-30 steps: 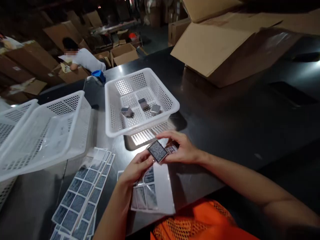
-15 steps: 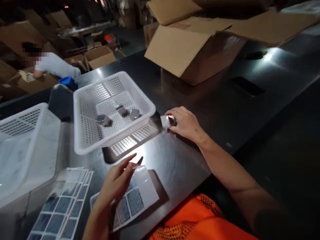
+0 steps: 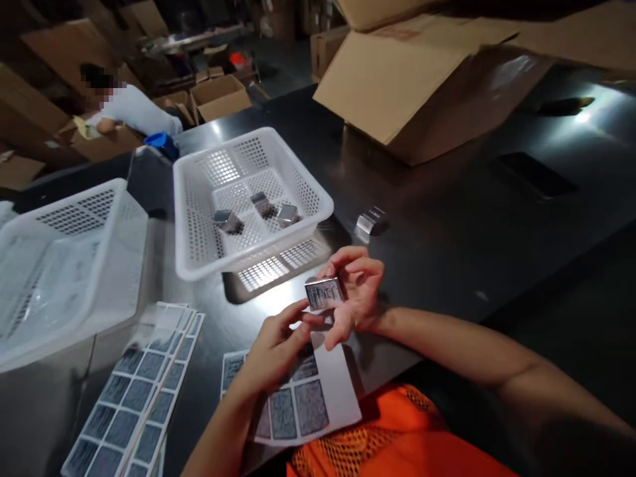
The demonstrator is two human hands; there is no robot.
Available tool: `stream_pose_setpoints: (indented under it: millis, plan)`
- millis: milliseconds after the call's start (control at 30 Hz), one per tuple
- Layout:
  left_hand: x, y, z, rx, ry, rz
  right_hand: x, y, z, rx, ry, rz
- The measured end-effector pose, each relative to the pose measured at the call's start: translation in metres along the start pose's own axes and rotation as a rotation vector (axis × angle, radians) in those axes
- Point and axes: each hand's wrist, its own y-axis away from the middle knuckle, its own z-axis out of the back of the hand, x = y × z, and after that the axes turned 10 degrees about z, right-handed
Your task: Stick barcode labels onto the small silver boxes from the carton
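Observation:
My right hand (image 3: 360, 291), its palm turned partly up, holds a small shiny silver box (image 3: 324, 293) between thumb and fingers. The face towards me looks dark and patterned; I cannot tell print from reflection. My left hand (image 3: 278, 341) reaches the box's lower left corner, its fingertips drawn together; what they pinch, if anything, is hidden. Beneath the hands lies a sheet of dark square stickers (image 3: 312, 405), with a bare white strip at its right. Another small silver box (image 3: 370, 221), dark on one side, stands on the table beyond my right hand.
A white perforated basket (image 3: 318, 222) holds several silver boxes. Another white basket (image 3: 124, 232) stands left, above stacked sticker sheets (image 3: 134, 384). A large open carton (image 3: 392, 93) and a phone (image 3: 539, 173) lie on the metal table. A person in white (image 3: 134, 109) bends over cartons behind.
My right hand has come back from beside the basket towards my left hand, with a silver box in it. My left hand has risen slightly to meet it. The view has shifted.

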Motion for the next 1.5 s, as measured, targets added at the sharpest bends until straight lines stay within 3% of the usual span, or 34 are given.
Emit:
stream_pose_setpoints:
  millis: [133,300,467,733,933,1100,1367,1500]
  plan:
    - [-0.006,-0.002,0.001,-0.119,0.144,0.027,0.004,-0.002,0.006,0.244,-0.138,-0.112]
    - [-0.015,0.001,0.010,-0.246,0.280,0.030,0.016,-0.025,0.024,0.584,-0.449,-0.637]
    - [-0.009,0.001,0.018,-0.205,0.324,-0.026,0.012,-0.025,0.022,0.460,-0.538,-0.879]
    - [-0.010,0.003,0.020,-0.295,-0.146,-0.173,0.007,-0.031,0.025,0.401,-0.788,-0.997]
    - [-0.010,0.007,0.014,-0.325,-0.172,-0.205,0.014,-0.032,0.028,0.414,-0.870,-1.027]
    - [-0.011,0.009,0.015,-0.364,-0.196,-0.271,0.015,-0.030,0.027,0.482,-0.799,-0.889]
    - [-0.015,0.010,0.022,-0.427,-0.521,-0.146,0.014,-0.031,0.028,0.517,0.151,-0.179]
    - [-0.015,0.007,0.022,-0.433,-0.643,-0.135,0.017,-0.035,0.032,0.541,0.285,-0.039]
